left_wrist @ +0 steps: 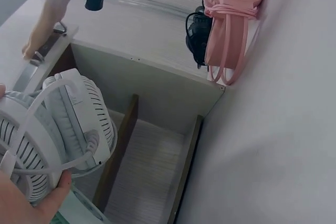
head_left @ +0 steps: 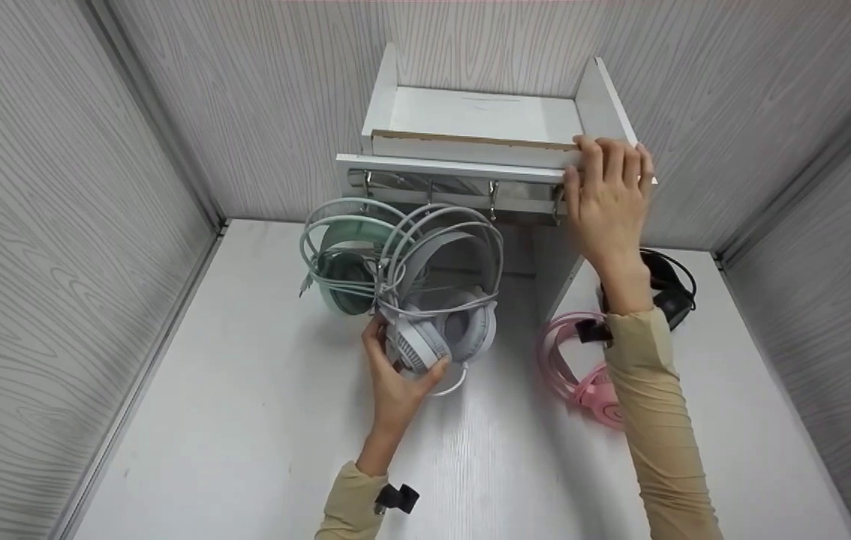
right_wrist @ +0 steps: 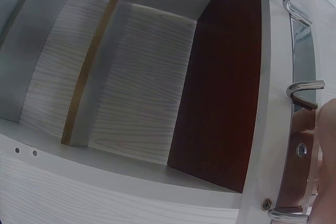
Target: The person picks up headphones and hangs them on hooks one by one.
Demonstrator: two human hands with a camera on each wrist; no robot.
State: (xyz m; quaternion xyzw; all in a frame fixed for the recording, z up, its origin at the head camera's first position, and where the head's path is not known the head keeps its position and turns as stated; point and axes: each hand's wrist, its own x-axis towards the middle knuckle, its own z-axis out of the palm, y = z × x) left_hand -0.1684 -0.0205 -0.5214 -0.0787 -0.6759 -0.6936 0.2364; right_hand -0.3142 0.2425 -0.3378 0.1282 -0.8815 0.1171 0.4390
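Observation:
My left hand [head_left: 399, 386] holds a pair of white headphones [head_left: 474, 334] by an ear cup, thumb on one side and fingers on the other. Their headband and looped cable rise toward the hooks under a white shelf [head_left: 485, 112]; whether they sit on a hook cannot be told. Mint-green headphones [head_left: 335, 292] hang beside them on the left, partly overlapped by the white cable. At the shelf's right end my right hand [head_left: 609, 202] grips the front board, its fingers bent over the top edge. Metal hooks [right_wrist: 304, 90] line the rail near that hand.
Pink headphones [head_left: 602, 397] and black headphones [head_left: 673, 300] are at the right, partly behind my right forearm. Below the hooks, the shelf unit has an open compartment with wooden dividers [left_wrist: 118, 156]. Wood-grain panels [head_left: 43, 225] enclose the white tabletop [head_left: 230, 420].

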